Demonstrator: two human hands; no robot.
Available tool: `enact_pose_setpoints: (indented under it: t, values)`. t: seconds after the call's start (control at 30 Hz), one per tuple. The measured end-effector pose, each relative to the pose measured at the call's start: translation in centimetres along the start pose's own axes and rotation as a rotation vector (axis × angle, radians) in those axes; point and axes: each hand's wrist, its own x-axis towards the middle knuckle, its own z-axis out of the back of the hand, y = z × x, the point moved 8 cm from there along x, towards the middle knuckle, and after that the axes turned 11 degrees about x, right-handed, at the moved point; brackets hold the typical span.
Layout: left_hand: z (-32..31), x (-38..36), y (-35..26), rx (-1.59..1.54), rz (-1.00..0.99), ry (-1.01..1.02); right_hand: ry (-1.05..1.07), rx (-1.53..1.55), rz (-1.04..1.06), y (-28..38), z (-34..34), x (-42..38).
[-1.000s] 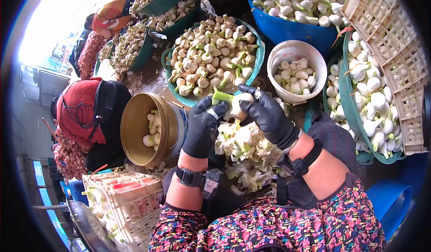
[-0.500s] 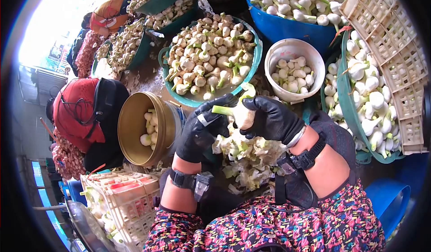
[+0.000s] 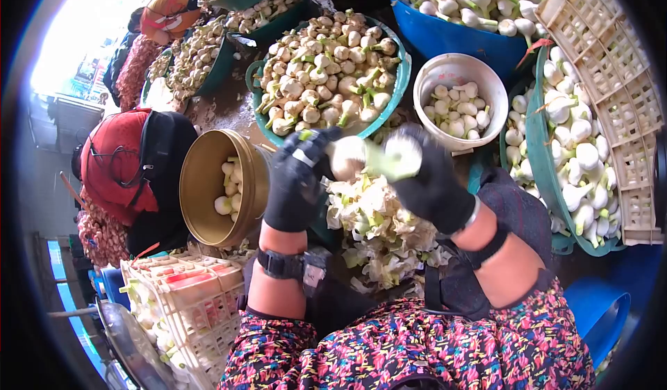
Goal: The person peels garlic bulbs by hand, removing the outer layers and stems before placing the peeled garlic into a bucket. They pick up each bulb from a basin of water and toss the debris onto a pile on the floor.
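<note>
A garlic bulb (image 3: 347, 158) is held in front of me in the black-gloved fingers of my left hand (image 3: 300, 181), which are closed on it. From its right side a blurred, pale green-white piece of garlic (image 3: 397, 156), looking like outer skin or stem, reaches to my right hand (image 3: 434, 188). That hand, also gloved, is closed around this piece; motion smears the fingertips. Below both hands lies a heap of stripped garlic skins (image 3: 379, 223). Beyond them stands a green tub (image 3: 401, 77) of brownish, unpeeled garlic bulbs.
A white bucket (image 3: 425, 122) of cleaned bulbs stands ahead right; a gold-coloured bucket (image 3: 194, 181) with several bulbs lies tilted at left. Blue (image 3: 431, 39) and green tubs (image 3: 536, 140) of white garlic flank the right, beside a crate (image 3: 611, 77). Another crate (image 3: 201, 327) stands near left.
The bulb has turned and shifted left with my left hand; its green stem no longer points left. My right hand has tilted, and the pale piece now stretches between bulb and hand.
</note>
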Motion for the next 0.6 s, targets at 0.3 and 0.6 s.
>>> enact_pose_setpoints:
  t: [0.3, 0.6]
  values:
    - [-0.5, -2.6, 7.0, -0.703, 0.662, -0.212, 0.940, -0.406, -0.647, -6.7, -5.5, -6.9]
    - [-2.5, -1.6, 3.0, -0.501, 0.459, -0.047, -0.054, 0.841, -0.956, -6.3, -3.2, -2.5]
